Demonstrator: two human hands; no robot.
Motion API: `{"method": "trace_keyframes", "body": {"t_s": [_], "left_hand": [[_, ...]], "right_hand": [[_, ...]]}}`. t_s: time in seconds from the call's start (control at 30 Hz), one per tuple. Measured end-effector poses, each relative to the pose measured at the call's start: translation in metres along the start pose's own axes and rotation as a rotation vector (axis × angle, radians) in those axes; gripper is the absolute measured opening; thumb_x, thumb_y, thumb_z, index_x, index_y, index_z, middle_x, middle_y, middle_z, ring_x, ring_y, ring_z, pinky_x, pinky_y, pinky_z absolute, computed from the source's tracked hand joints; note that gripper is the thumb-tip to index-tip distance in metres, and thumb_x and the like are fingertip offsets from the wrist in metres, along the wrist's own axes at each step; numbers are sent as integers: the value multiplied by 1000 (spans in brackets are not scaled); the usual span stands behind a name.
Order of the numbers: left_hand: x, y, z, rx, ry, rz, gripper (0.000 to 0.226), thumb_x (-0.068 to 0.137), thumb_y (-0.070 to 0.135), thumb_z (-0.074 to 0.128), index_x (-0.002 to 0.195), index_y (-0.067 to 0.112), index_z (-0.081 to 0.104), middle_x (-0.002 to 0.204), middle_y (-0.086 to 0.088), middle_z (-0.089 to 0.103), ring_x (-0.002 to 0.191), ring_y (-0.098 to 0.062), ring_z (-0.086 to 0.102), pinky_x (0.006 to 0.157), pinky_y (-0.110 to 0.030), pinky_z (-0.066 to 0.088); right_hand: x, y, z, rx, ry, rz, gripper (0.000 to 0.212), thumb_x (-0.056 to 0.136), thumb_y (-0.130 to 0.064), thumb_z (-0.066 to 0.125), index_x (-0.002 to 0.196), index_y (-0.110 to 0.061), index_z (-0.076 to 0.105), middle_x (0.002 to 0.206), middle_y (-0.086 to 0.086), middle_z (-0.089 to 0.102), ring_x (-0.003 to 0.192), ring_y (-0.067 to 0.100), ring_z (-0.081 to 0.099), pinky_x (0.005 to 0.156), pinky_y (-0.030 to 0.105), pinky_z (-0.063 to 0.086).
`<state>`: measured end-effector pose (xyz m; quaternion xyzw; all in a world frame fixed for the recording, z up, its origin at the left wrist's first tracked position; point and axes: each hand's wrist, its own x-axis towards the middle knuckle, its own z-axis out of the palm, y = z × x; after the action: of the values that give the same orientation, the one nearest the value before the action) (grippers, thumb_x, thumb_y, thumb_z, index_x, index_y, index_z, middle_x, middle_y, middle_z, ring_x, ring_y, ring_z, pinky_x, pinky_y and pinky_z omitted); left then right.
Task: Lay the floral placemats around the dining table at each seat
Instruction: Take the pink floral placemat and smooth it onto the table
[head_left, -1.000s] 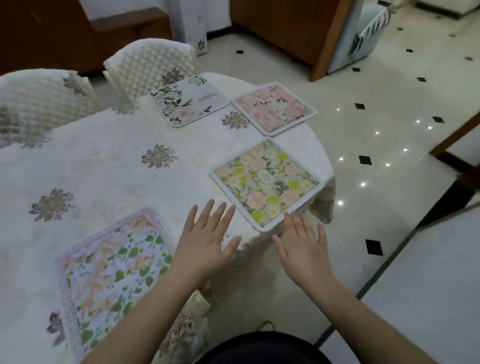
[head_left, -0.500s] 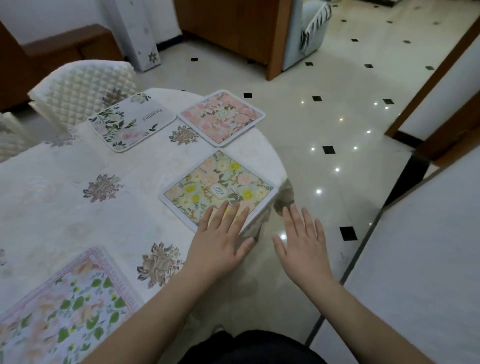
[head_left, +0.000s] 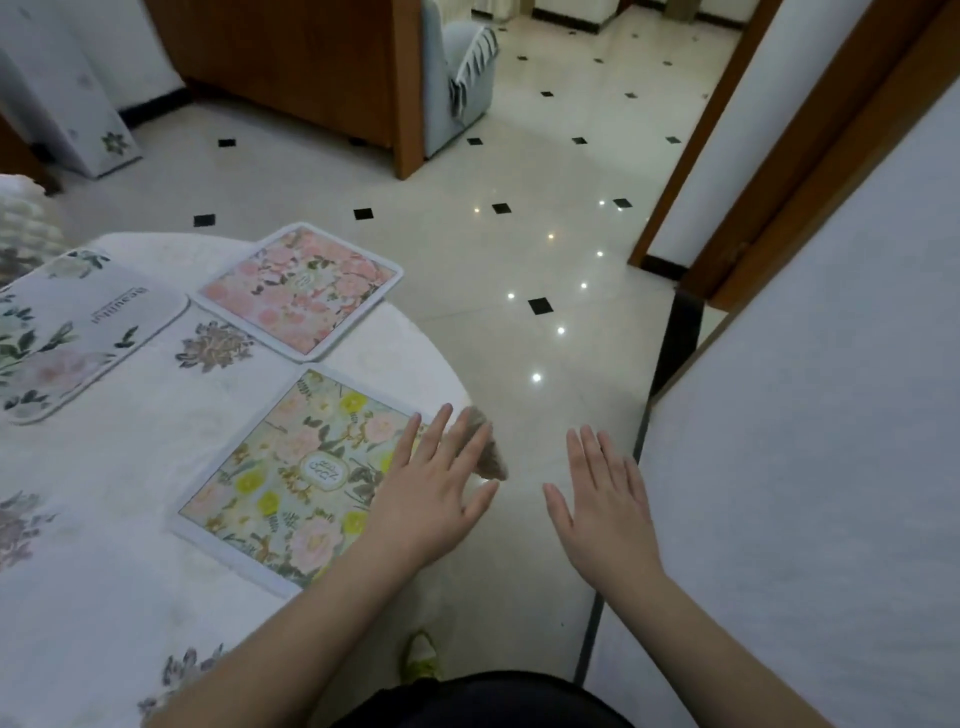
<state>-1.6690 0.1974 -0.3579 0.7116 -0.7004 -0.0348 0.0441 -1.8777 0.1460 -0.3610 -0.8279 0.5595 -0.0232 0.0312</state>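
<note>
A yellow-and-pink floral placemat (head_left: 291, 483) lies flat at the table's near right edge. A pink floral placemat (head_left: 304, 288) lies beyond it, and a white placemat (head_left: 67, 332) with green leaves lies at the left. My left hand (head_left: 434, 493) is spread flat with straight fingers over the right corner of the yellow placemat, at the table's rim; I cannot tell whether it touches the mat. My right hand (head_left: 605, 501) hangs flat and spread over the floor to the right of the table, holding nothing.
The table wears a white cloth (head_left: 119, 545) with grey flower motifs. A quilted white chair back (head_left: 21, 228) shows at the far left. A white wall (head_left: 810, 441) stands close on the right, a wooden cabinet (head_left: 311, 67) beyond the tiled floor (head_left: 467, 249).
The view has swung to the right, so the green-leaf placemat near me has left the frame. My left hand has slid over the yellow placemat's right corner. The right hand stays off the table.
</note>
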Motion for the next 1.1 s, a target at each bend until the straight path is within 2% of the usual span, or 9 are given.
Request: {"method": "trace_keyframes", "body": {"t_s": [0.13,0.23,0.4,0.53,0.63,0.77,0.83,0.93,1.1], "left_hand": [[34,-14,-6,-27,-13,44,71,101,60,6,154,23,35,159,-8,34,150,-26,24,121,-44,2],[55,-20,-4,-23,-25,80,68,101,60,9,154,24,33,159,-9,35,150,-24,24,121,-41,1],[87,-18,2,-63,-20,123,67,100,60,14,159,29,14,166,-5,11,153,-19,0,121,-37,-9],[118,-8,5,-59,-31,140,66,100,58,23,157,27,24,164,-7,20,153,-25,12,120,-41,1],[143,-2,13,-47,-49,139,67,99,60,18,159,29,15,166,-5,11,154,-25,3,120,-42,-4],[184,13,21,-10,-98,97,68,99,62,17,159,30,12,166,-5,13,153,-26,3,119,-43,-7],[208,20,18,-3,-117,79,71,95,64,5,158,32,0,167,-3,1,153,-24,-8,119,-42,-12],[248,28,7,-7,-92,37,74,89,65,-8,157,34,-9,167,1,-7,152,-21,-15,118,-40,-18],[298,39,-5,-4,-66,10,74,89,65,-8,156,34,-12,167,1,-6,153,-20,-15,119,-38,-16]], "right_hand": [[24,10,-4,-20,23,49,71,98,-54,17,155,-13,27,160,7,28,149,21,22,119,34,0],[39,11,-6,1,50,70,73,97,-56,12,156,-14,21,163,5,21,151,19,14,119,30,-7],[60,17,-7,16,59,111,71,97,-56,10,157,-17,14,164,4,17,152,19,10,119,34,-6],[81,35,-5,7,44,146,69,98,-56,11,156,-19,10,163,4,19,151,22,14,118,35,-8],[102,51,-1,11,14,164,69,99,-56,10,156,-18,13,163,5,22,151,24,17,119,37,-6],[139,79,6,32,-5,118,80,92,-63,-12,157,-20,6,165,4,13,152,23,9,119,39,-8],[160,94,8,70,-11,115,85,87,-65,-22,156,-20,0,165,2,8,153,22,3,121,41,-6],[197,113,4,88,-14,119,83,89,-64,-16,156,-19,2,165,2,8,153,22,2,123,45,1],[247,136,-11,78,-15,92,76,93,-58,1,157,-19,10,165,4,13,153,24,5,122,45,3]]}}
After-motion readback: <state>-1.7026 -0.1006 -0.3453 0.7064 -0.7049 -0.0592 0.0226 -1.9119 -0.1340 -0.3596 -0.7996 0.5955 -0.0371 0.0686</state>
